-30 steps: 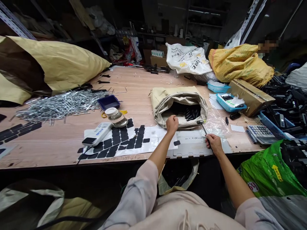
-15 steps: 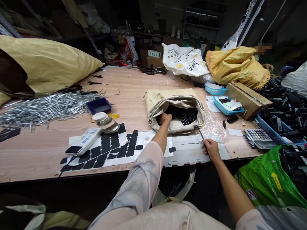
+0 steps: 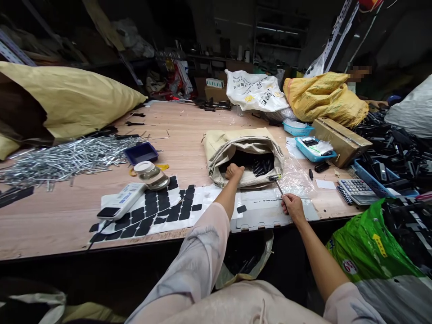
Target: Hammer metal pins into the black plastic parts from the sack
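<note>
Beige sack (image 3: pixel 236 145) entered by left hand (image 3: pixel 234 171), grip hidden among black parts (image 3: pixel 263 164); right hand (image 3: pixel 293 208) closed on hammer (image 3: pixel 277 182) just beside.

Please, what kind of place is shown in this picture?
Probably a small workshop or parts-assembly storeroom. A wooden worktable carries a heap of metal rods, sheets of black pads and an open sack of black parts, with more full sacks and shelving behind.
</note>
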Available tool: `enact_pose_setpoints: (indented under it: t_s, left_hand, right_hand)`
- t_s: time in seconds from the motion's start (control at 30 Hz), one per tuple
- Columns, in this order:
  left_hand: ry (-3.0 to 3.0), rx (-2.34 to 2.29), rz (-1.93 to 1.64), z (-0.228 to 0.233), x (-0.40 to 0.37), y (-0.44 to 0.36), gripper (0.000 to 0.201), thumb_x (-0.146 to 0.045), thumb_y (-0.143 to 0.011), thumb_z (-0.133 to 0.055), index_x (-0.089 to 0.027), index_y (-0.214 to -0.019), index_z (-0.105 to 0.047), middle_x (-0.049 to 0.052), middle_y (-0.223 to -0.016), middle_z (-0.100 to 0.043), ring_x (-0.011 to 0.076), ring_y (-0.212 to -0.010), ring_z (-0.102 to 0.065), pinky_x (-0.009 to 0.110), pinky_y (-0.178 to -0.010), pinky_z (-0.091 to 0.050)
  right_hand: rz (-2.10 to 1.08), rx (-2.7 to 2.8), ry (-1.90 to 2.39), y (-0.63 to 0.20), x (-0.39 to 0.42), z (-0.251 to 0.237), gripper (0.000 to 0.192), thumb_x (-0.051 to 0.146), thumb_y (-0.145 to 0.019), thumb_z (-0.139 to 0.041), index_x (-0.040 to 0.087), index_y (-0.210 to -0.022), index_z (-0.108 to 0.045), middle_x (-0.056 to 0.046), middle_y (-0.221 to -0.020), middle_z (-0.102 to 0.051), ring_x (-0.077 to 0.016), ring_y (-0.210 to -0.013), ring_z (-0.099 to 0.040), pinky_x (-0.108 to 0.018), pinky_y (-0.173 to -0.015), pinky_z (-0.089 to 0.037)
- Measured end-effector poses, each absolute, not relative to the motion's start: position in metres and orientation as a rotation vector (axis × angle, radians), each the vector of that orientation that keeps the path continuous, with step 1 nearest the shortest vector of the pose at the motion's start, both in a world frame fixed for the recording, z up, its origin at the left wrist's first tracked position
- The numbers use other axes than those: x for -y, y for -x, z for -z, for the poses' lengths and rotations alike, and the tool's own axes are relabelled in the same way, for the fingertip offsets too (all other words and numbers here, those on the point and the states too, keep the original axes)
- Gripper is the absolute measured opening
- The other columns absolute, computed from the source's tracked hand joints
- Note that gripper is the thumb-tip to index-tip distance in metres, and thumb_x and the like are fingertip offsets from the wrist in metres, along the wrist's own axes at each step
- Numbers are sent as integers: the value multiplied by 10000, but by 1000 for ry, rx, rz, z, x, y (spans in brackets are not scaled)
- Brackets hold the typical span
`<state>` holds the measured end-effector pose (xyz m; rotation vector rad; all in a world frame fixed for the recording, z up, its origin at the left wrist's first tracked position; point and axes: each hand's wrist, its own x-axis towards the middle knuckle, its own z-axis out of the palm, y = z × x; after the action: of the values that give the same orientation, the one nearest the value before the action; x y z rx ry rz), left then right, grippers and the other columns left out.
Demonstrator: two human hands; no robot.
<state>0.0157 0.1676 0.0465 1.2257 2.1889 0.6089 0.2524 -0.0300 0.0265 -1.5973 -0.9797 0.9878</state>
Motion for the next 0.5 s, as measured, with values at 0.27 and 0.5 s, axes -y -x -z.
enact_pose_setpoints:
  t_s: [0.27, 0.5]
  left_hand:
    - [-1251, -2223, -577, -49, -159, -16, 236, -335, -772, -740, -162, -931, -746, 198, -1136, -733, 358, -1093, -683, 397, -832, -496]
    - [-1686, -1929, -857, -54, -105, 0, 162, -382, -812, -716, -224, -841, -733, 43, -914, -734, 215, -884, -659, 301, -757, -455]
  right_hand:
    - [-973, 991, 1619, -252, 29, -25, 255, 427, -742, -660, 173, -749, -661, 19, -564, -591, -101, -390, -495, -193, -314, -391]
    - [-1006, 964, 1604, -251, 31, -31, 250, 424, -734, -671, 175, -744, -652, 19, -561, -593, -99, -387, -484, -201, -317, -393]
